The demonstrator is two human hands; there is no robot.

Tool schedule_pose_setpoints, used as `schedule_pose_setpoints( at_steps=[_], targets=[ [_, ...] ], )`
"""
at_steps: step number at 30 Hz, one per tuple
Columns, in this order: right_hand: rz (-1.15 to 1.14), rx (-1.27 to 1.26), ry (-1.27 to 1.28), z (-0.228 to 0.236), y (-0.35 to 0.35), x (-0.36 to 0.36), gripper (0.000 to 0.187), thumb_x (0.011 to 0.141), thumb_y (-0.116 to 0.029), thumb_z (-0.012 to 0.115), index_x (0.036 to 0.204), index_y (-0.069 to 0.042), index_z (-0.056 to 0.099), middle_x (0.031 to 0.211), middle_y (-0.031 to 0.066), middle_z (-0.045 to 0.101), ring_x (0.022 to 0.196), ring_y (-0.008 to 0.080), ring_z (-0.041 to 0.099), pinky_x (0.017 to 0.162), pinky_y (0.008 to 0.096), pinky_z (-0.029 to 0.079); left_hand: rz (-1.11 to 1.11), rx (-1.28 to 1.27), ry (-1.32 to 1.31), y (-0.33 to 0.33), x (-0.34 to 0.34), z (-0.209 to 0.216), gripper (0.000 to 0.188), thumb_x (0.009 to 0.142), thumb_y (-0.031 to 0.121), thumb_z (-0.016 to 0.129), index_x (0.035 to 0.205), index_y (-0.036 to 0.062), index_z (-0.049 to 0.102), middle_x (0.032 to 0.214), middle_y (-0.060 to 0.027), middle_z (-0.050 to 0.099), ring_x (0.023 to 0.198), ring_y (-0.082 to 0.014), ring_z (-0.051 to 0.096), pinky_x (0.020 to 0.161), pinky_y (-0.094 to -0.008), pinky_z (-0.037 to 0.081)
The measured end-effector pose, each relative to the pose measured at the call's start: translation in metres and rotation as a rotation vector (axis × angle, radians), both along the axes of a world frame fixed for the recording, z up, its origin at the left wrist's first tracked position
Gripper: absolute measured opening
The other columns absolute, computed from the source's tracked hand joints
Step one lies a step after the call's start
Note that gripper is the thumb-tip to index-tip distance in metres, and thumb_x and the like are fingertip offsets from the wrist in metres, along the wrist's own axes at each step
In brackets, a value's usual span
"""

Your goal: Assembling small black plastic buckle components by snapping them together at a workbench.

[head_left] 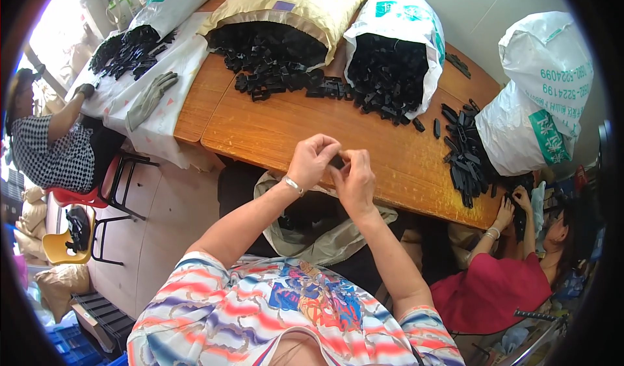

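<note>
Brown wood makes up the table [266, 129], and a pale wall [471, 25] stands behind it. Near the table's front edge, a small black piece [337, 162] is up between the two hands. The right hand [356, 179] pinches it, thumb and fingers nearly closed around it. The left hand [313, 163] has its fingers bent in close, but I cannot tell if they grip it too.

The piece is small, so it could slip from the fingertips and drop into the open cloth bag [335, 248] below, or onto the floor [166, 216]. Loose black parts could slide too, because some bags lie with their mouths tipped toward the table.

The yellow bag [305, 2] is full of black parts, and some spill out. The white bag [396, 15] beside it is packed with them as well. The cloth bag holds something dark, too hidden to name.
</note>
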State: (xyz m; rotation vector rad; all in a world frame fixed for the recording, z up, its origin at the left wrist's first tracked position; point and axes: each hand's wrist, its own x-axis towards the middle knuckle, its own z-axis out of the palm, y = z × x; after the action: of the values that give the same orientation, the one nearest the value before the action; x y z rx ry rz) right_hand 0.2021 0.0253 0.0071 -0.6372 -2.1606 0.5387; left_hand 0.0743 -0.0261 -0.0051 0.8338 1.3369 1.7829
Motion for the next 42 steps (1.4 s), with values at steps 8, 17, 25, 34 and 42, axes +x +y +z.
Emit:
schedule_pose_setpoints(
  at_steps=[8, 17, 25, 34, 42],
  targets=[
    [0.164, -0.117, -0.343, -0.019, -0.030, 0.046, 0.032, 0.077, -0.017, 0.079, 0.099, -0.003, 0.061, 0.080, 0.0130, 0.063, 0.064, 0.0284, 0.064, 0.060, 0.0386, 0.052, 0.017, -0.090, 0.865, 0.005, -0.046, 0.027, 0.039, 0.082, 0.013, 0.072, 0.118, 0.0030, 0.058, 0.103, -0.0125, 0.067, 0.096, -0.0242, 0.064, 0.084, -0.0349, 0.053],
    [0.167, -0.201, -0.314, 0.006, 0.048, 0.017, 0.017, 0.082, -0.019, 0.072, 0.090, -0.005, 0.066, 0.082, 0.0159, 0.068, 0.079, 0.0359, 0.066, 0.069, 0.0440, 0.052, 0.327, -0.096, 1.459, 0.107, -0.103, -0.017, 0.036, 0.073, 0.006, 0.069, 0.108, 0.0156, 0.066, 0.105, -0.0060, 0.060, 0.101, -0.0295, 0.055, 0.082, -0.0378, 0.054],
    [-0.093, 0.153, -0.329, -0.016, 0.166, -0.026, 0.023, 0.082, -0.003, 0.069, 0.104, -0.006, 0.065, 0.102, 0.0128, 0.059, 0.087, 0.0361, 0.064, 0.072, 0.0448, 0.052, 0.070, -0.007, 1.366, 0.071, -0.055, 0.001, 0.039, 0.074, 0.001, 0.071, 0.110, 0.0149, 0.067, 0.104, -0.0062, 0.062, 0.100, -0.0306, 0.055, 0.085, -0.0381, 0.051],
    [-0.081, 0.074, -0.516, 0.002, 0.143, -0.015, 0.025, 0.080, -0.011, 0.075, 0.098, -0.005, 0.059, 0.094, 0.0132, 0.061, 0.085, 0.0361, 0.064, 0.072, 0.0457, 0.052, 0.057, -0.004, 1.172, 0.038, -0.030, 0.009, 0.031, 0.074, 0.006, 0.075, 0.102, 0.0070, 0.062, 0.093, -0.0108, 0.066, 0.095, -0.0335, 0.057, 0.082, -0.0406, 0.049],
    [0.203, -0.040, -0.217, 0.000, 0.082, 0.001, 0.027, 0.076, 0.005, 0.071, 0.100, 0.000, 0.061, 0.093, 0.0153, 0.061, 0.080, 0.0324, 0.063, 0.070, 0.0370, 0.052, -0.046, -0.161, 1.019, 0.037, -0.030, -0.015, 0.031, 0.071, 0.010, 0.078, 0.100, 0.0075, 0.067, 0.101, -0.0129, 0.060, 0.103, -0.0340, 0.056, 0.089, -0.0413, 0.048]
  ],
)
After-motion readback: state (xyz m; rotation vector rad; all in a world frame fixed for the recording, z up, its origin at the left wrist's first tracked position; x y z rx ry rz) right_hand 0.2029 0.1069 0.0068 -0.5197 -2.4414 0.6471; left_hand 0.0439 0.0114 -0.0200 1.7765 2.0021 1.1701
